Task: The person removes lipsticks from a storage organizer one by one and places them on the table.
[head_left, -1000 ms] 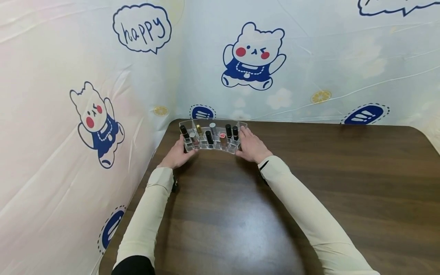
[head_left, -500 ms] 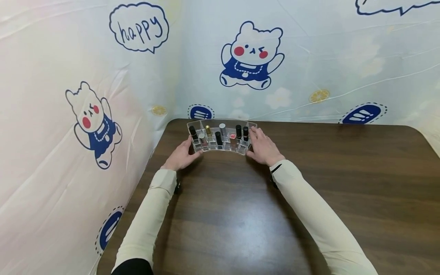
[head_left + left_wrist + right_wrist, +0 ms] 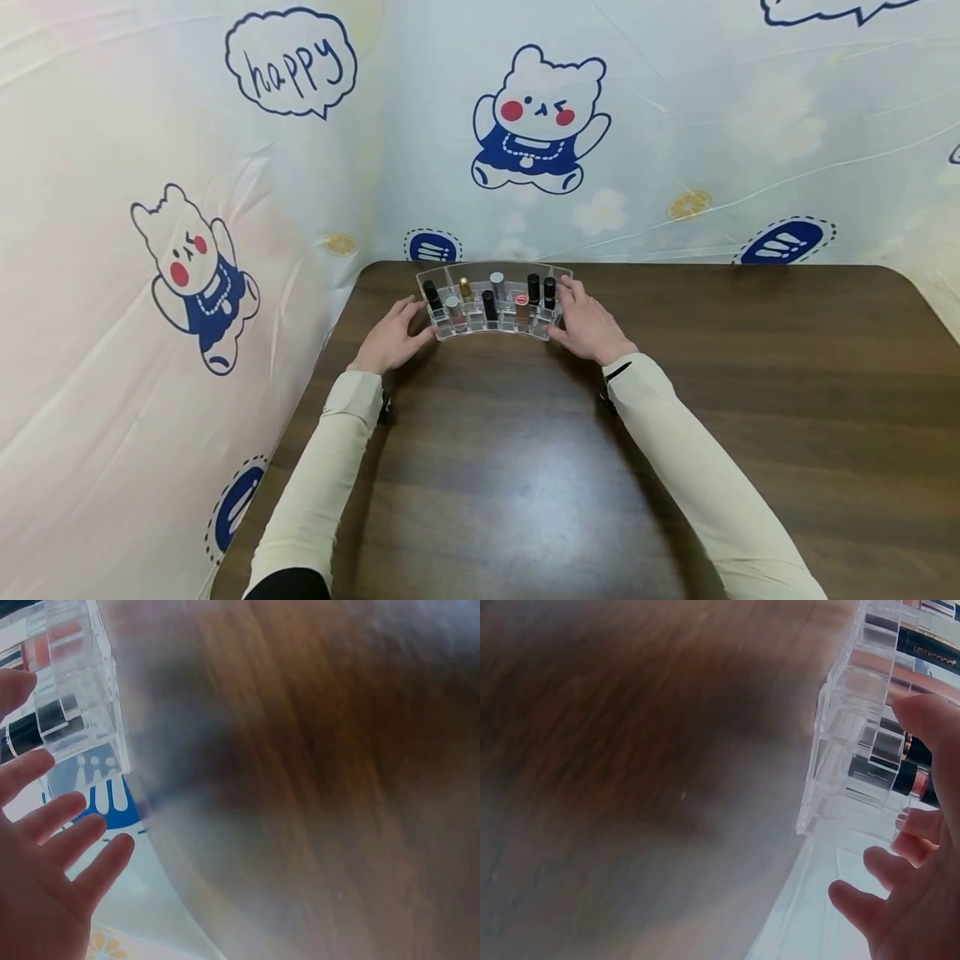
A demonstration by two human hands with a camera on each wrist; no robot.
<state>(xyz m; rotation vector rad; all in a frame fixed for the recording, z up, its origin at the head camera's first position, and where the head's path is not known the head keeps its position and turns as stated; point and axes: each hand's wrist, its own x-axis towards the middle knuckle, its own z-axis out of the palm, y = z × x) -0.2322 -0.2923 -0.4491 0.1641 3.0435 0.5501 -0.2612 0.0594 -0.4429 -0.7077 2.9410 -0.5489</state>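
Observation:
A clear, curved acrylic lipstick organizer (image 3: 480,327) stands on the brown table, with several lipsticks (image 3: 490,305) upright in its slots. My left hand (image 3: 390,337) is beside the organizer's left end, fingertips right at its edge. In the left wrist view its fingers (image 3: 105,870) are spread apart. At the opposite end, my right hand (image 3: 591,325) touches the organizer, thumb near the front corner and fingers along the side toward the back. The right wrist view shows the thumb (image 3: 926,716) overlapping the lipsticks, and two outer fingers extending past the end wall.
The wooden table (image 3: 750,400) reaches far to the right of the hands. A pale cloth (image 3: 660,108) with cartoon bears hangs behind the table's back edge. Another stretch of it hangs along the left side, close to my left arm.
The lipstick organizer has slid to the right along the table with my right hand beside it. My left hand has followed only slightly, its fingers now looser at the organizer's left end.

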